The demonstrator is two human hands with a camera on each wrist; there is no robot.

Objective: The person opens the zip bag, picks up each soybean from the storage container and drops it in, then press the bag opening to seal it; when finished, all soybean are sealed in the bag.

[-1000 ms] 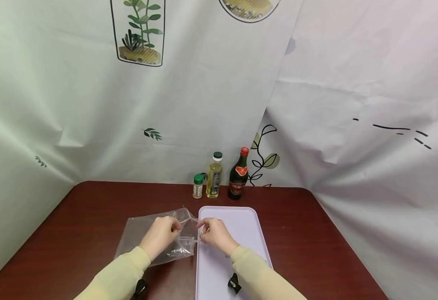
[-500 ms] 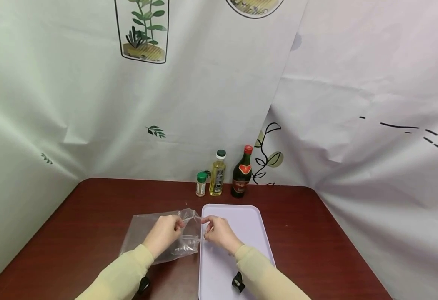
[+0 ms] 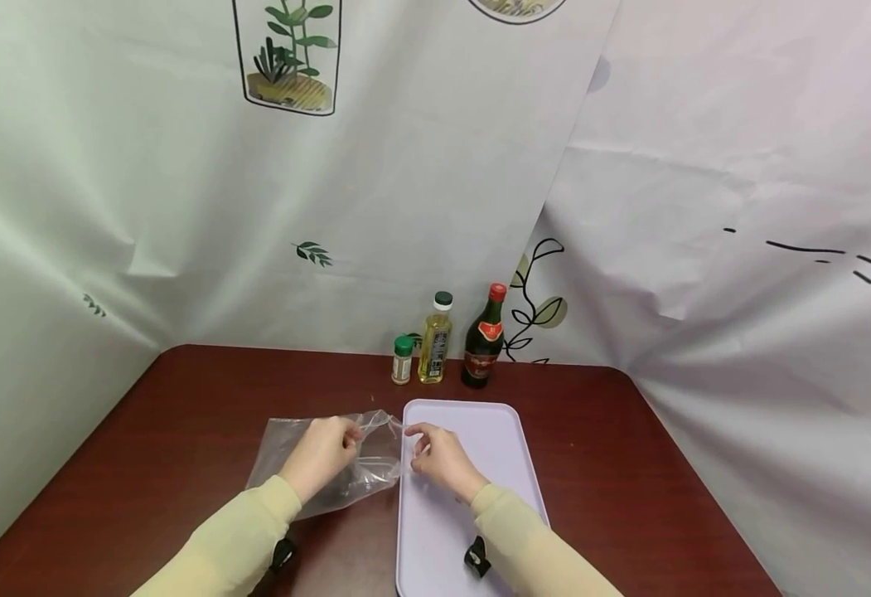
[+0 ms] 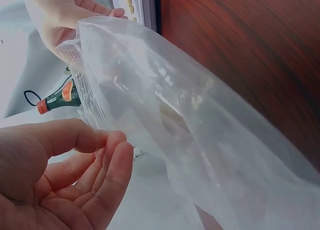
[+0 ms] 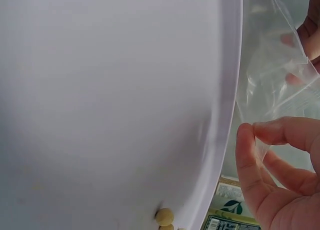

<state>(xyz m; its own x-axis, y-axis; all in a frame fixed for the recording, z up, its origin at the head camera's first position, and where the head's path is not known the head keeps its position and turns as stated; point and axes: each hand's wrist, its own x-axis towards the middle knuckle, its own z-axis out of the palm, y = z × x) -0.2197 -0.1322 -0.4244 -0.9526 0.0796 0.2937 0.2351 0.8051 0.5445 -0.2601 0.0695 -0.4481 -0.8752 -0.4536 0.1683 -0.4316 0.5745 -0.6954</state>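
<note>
A clear zip-top plastic bag (image 4: 165,100) spreads between both hands, just left of the lilac tray. My left hand (image 3: 323,452) pinches the bag's ribbed zip edge between thumb and fingertips, as the left wrist view shows. My right hand (image 3: 442,460) is above the tray's left side. In the right wrist view its thumb and index finger pinch another part of the bag's edge. Some small round tan pieces (image 5: 165,217) lie inside the lilac tray (image 3: 480,431); the right forearm hides part of it in the head view. The bag's mouth is partly parted.
At the back of the dark red wooden table (image 3: 614,464) stand a small green-capped jar (image 3: 401,361), a bottle of yellow oil (image 3: 435,342) and a dark red-capped bottle (image 3: 483,340). Behind the table hangs a printed white cloth (image 3: 405,199).
The head view has shifted slightly, so the scene sits a little higher and to the right. Both hands keep their pinch on the bag, whose mouth looks somewhat wider.
</note>
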